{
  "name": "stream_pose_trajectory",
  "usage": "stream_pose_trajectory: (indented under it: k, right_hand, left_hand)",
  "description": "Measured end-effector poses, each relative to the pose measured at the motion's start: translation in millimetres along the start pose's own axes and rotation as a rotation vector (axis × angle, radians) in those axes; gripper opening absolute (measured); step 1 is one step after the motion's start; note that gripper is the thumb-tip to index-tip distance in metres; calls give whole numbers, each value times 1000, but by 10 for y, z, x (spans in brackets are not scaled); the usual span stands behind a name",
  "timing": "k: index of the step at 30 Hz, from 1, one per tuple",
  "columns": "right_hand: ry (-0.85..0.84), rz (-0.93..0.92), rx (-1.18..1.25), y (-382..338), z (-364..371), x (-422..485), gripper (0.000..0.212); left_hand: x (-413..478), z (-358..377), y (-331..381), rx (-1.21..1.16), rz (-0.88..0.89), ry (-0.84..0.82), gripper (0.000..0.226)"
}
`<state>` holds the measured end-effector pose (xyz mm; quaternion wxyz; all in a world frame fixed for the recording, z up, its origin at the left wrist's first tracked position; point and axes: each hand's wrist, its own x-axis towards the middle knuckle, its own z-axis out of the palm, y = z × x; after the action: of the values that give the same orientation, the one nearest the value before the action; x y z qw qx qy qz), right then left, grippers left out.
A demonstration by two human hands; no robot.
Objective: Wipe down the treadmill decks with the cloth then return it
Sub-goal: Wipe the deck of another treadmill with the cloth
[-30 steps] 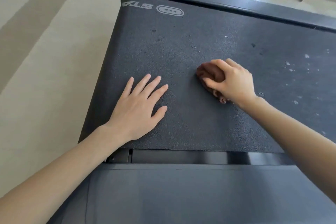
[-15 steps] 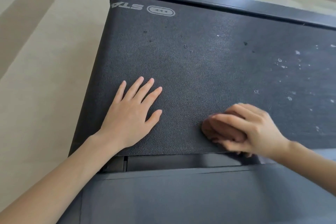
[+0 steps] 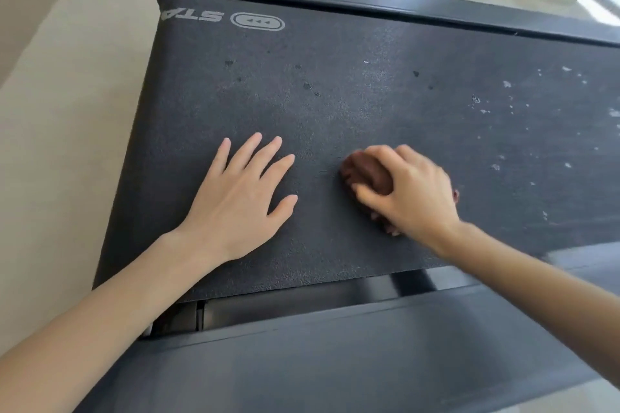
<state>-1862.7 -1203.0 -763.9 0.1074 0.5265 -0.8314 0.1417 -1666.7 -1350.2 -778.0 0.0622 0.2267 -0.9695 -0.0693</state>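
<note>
Head view. The right hand [image 3: 412, 191] grips a small brown cloth [image 3: 365, 174], bunched into a wad under its palm and curled fingers, and presses it onto the grained black treadmill deck [image 3: 369, 104]. The left hand [image 3: 241, 191] lies flat on the deck just to the left of the cloth, fingers straight and spread, holding nothing. The cloth looks soft, light and easily squashed, so it should take any shape. A whole-hand hold over the top of the wad, as shown, likely gives the firmest contact; a fingertip pinch at one edge would probably let it unfurl and drag. The rough deck should resist the fabric somewhat. Pale specks [image 3: 506, 84] lie beyond and to the right of the right hand, well apart from the cloth
</note>
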Motion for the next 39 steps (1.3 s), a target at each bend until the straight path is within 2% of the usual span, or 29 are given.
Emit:
stream_pose_trajectory:
  k: [3,6,8,12,14,16,22,24,28,32,35,37,39]
  right_hand:
    - [-60,-185,36,-21,-114,-315,47]
    - [-56,-158,20,293,-222,-501,45]
    - [-38,15,-5,572,-296,-560,44]
    - [5,531,-39,1151,-357,-464,39]
    - [-37,658,-67,1199,-341,-345,40]
    - [-68,652,-108,1015,-307,-284,41]
    - [-70,279,-70,-32,-184,-604,43]
    - [-102,241,-70,-75,-214,-638,45]
    - [-116,336,-133,448,-315,-671,46]
    - [-93,650,-187,1361,-561,-806,45]
    - [-112,807,-198,1700,-612,-777,47]
    - [-78,802,-190,1610,-515,-685,46]
    - [-35,685,-186,1377,-399,-647,45]
  left_hand:
    - [229,47,281,-39,94,-4,66]
    - [248,220,551,-27,208,-56,68]
    - [202,326,614,29,230,-62,71]
    - [198,330,608,2,226,-60,73]
    - [197,341,611,-1,231,-52,74]
    - [198,355,618,9,233,-45,75]
    - [186,299,628,40,240,-52,76]
    - [180,256,651,23,237,-68,76]
    - [186,303,640,23,219,-69,78]
    - [183,330,625,35,212,-65,79]
    - [166,283,652,-16,205,-77,81]
    - [187,249,712,-16,178,-102,86]
    - [249,229,838,-17,131,-117,89]
